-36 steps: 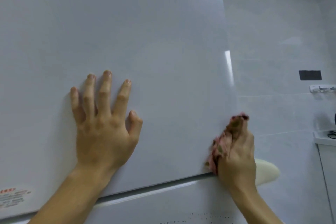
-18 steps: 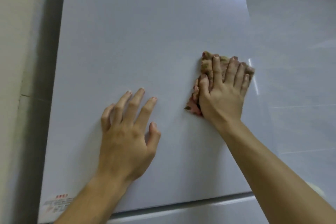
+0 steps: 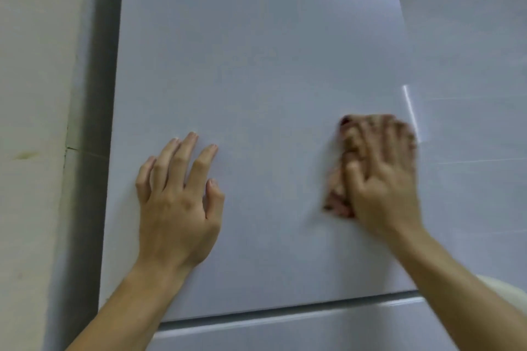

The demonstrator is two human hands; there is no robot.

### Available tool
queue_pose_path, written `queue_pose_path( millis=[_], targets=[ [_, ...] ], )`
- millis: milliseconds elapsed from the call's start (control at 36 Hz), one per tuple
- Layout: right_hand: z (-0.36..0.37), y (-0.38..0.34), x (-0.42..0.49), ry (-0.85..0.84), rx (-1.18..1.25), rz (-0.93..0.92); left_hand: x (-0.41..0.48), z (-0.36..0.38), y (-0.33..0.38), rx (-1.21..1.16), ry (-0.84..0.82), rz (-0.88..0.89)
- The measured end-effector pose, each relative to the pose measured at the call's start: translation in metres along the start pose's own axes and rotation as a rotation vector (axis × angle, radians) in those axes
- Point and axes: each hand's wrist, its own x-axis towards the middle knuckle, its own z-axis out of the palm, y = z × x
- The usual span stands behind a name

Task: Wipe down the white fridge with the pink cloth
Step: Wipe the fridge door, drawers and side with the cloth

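Sliding lower along the right edge of the white fridge (image 3: 271,51) since half a second ago, the right hand (image 3: 382,179) has carried the pink cloth (image 3: 338,196) down the upper door, and the gap between the two hands has widened. That hand lies over the cloth and presses it flat against the door. Its fingers (image 3: 385,137) look spread and fairly straight rather than curled round the fabric, though motion blur smears them and their exact lie is hard to read. The cloth is bunched under the palm. It shows past the thumb side of the hand and as a dark pink corner above the fingertips, close to the door's right edge. The left hand (image 3: 176,208) is bare and holds nothing. It is braced on the door left of centre, with four fingers (image 3: 185,157) extended and slightly fanned, tips touching the surface, and the thumb bent off to the side. Two hands and one cloth are in view. Two fridge panels show, the upper door and a strip of the lower door (image 3: 285,333), split by one dark seam (image 3: 256,315). A cream wall (image 3: 34,94) stands left of the fridge and a grey tiled wall (image 3: 470,65) right of it. Part of a pale rounded object (image 3: 507,291) shows behind the right forearm.
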Motion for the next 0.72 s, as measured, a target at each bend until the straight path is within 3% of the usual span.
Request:
queue_pose_path(
  millis=[83,167,250,472,611,722],
  targets=[
    [-0.003,0.003,0.017,-0.015,0.0,0.288,0.002,-0.003,-0.015,0.024,0.008,-0.007],
    [0.001,-0.024,0.036,0.011,0.005,0.433,0.004,-0.003,-0.026,0.026,0.007,0.001],
    [0.009,-0.058,0.065,0.046,0.003,0.454,0.004,-0.004,-0.028,-0.014,-0.035,0.005],
    [0.047,-0.177,0.082,0.096,0.063,-0.055,0.003,-0.012,-0.044,-0.2,-0.03,-0.048],
    [0.049,-0.183,0.03,0.056,0.123,-0.399,-0.003,-0.013,-0.051,-0.231,0.042,-0.089],
    [0.042,-0.157,-0.01,0.016,0.119,-0.551,-0.004,-0.009,-0.051,-0.209,0.025,-0.089]
  ],
)
